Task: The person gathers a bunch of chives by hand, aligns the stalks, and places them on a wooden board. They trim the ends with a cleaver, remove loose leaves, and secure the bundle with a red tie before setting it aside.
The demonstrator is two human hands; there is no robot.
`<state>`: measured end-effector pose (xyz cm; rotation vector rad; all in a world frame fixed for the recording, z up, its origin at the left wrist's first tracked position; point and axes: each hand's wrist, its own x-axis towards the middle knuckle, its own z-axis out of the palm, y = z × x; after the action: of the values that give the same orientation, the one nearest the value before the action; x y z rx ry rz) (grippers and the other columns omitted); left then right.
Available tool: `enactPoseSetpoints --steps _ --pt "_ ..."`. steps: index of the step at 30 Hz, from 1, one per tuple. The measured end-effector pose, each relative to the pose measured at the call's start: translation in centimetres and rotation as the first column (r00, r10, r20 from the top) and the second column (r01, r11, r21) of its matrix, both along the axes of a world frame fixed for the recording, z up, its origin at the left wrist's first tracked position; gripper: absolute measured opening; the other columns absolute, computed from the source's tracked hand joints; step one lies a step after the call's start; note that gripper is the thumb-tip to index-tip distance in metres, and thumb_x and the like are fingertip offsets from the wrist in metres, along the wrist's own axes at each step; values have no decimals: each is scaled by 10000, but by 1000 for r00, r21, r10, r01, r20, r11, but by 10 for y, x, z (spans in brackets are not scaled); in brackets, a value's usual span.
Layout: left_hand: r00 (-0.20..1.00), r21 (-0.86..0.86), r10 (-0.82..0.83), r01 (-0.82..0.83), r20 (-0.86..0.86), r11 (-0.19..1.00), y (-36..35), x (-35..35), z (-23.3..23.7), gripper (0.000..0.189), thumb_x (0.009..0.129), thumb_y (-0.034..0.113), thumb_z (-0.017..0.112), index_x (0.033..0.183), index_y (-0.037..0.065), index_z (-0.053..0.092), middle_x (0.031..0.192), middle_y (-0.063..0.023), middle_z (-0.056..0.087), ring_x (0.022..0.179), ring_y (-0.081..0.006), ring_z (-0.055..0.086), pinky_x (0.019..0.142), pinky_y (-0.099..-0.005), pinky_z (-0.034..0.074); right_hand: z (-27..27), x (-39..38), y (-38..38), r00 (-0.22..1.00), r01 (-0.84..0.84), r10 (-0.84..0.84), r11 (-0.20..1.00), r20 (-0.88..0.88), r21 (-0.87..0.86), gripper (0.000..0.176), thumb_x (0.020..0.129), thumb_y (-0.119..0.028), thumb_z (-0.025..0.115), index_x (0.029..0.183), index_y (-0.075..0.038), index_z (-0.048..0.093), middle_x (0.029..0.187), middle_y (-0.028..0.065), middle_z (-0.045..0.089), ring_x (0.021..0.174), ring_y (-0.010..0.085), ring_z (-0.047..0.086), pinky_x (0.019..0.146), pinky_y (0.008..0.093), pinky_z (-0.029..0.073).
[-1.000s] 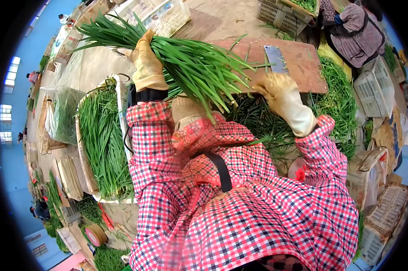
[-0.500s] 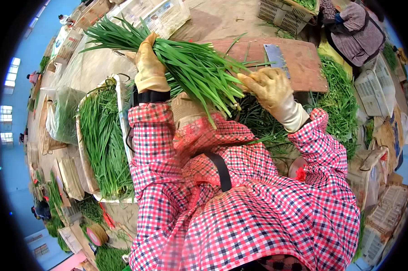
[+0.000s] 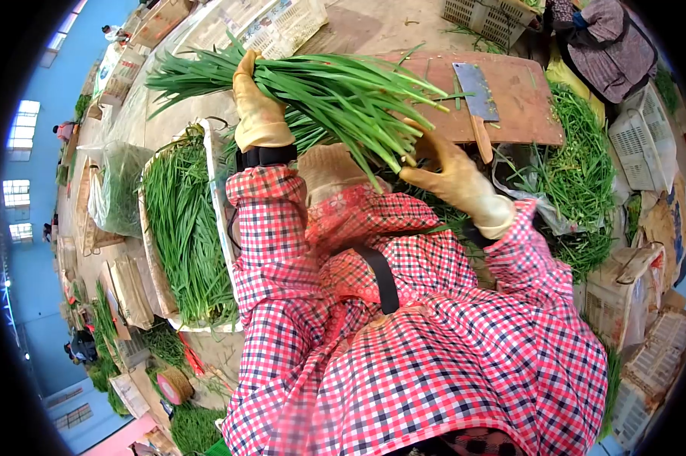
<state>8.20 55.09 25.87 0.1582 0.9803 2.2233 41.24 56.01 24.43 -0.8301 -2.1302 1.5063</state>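
Note:
My left hand (image 3: 261,106), in a cream work glove, is closed around a thick bunch of garlic chives (image 3: 335,91). The leaf tips fan out past it to the left, while the pale stem ends point right and down. At those ends is my right hand (image 3: 461,178), also gloved, its thumb and fingers curved but apart, with fingertips right at the stems. Beyond it, a cleaver (image 3: 476,93) lies on a reddish wooden board (image 3: 521,95), its wooden handle over the near edge. Some stems overlap the board's left part.
To my left is a white-rimmed crate (image 3: 225,220) packed with chives. A heap of loose green trimmings (image 3: 582,167) lies right of the board. A person (image 3: 609,49) bends at the upper right, near plastic crates (image 3: 643,140). A roll of tape (image 3: 174,386) lies lower left.
My right hand has turned and spread its thumb and fingers at the stem ends. The bunch has fanned and shifted slightly up and right. The cleaver handle has come into sight.

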Motion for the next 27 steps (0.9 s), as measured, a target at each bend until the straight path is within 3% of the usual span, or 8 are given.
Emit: enactPoseSetpoints --steps 1,2,4,7,11,17,21,27 --pt "1000 5 4 -4 -1 1000 1 2 -1 126 883 215 658 893 99 610 775 -9 599 701 -183 598 654 -331 539 -29 -7 1 997 37 -53 968 59 249 486 850 -357 737 1182 -26 607 956 147 703 751 226 666 712 324 531" --pt "1000 10 10 -10 -3 1000 2 3 -1 132 877 224 663 883 104 608 765 -7 596 696 -184 596 647 -331 536 -18 -9 -5 998 -8 16 991 60 -134 336 893 -267 689 1108 -19 618 880 151 707 749 239 686 706 309 539" --pt "999 0 47 -47 28 999 1 0 0 131 873 230 659 874 109 607 767 -7 600 695 -190 595 658 -351 538 -38 0 -15 983 92 -18 910 -183 403 216 885 -139 675 1059 -18 634 842 143 717 733 263 704 669 323 557" --pt "993 -49 100 -97 60 994 -5 -5 2 137 872 243 644 868 111 608 772 -13 607 700 -208 597 675 -382 539 -48 29 -21 952 143 -1 884 -306 444 220 803 -2 714 1015 -30 660 859 130 726 689 271 713 592 310 570" --pt "993 -6 108 -108 41 994 -3 -25 -8 180 885 275 609 916 98 609 826 -47 635 757 -247 618 706 -423 546 -59 58 -6 953 -208 73 863 294 460 441 890 -205 667 1288 -42 569 1232 182 623 1140 304 605 953 394 492" --pt "986 -55 127 -122 111 991 -1 -14 -8 256 871 364 604 912 113 632 909 -72 677 838 -301 647 746 -516 545 -50 -20 11 958 -59 -16 966 -285 -252 590 905 -272 682 1383 -3 465 1321 176 550 1216 259 562 975 378 494" --pt "990 -32 119 -117 81 993 1 -17 -19 280 878 394 576 905 125 649 914 -81 693 824 -309 655 721 -540 545 -60 -63 -3 723 -370 -261 634 -639 -679 480 964 -324 612 1318 -15 510 1189 140 630 1016 190 639 842 310 518" --pt "991 -89 89 -79 104 993 -1 -35 -35 395 896 411 495 1032 88 677 985 -138 710 899 -352 667 799 -555 547 -41 -57 -7 762 35 -448 749 -468 -662 287 933 -225 660 1088 16 672 737 7 635 588 75 555 485 197 403"
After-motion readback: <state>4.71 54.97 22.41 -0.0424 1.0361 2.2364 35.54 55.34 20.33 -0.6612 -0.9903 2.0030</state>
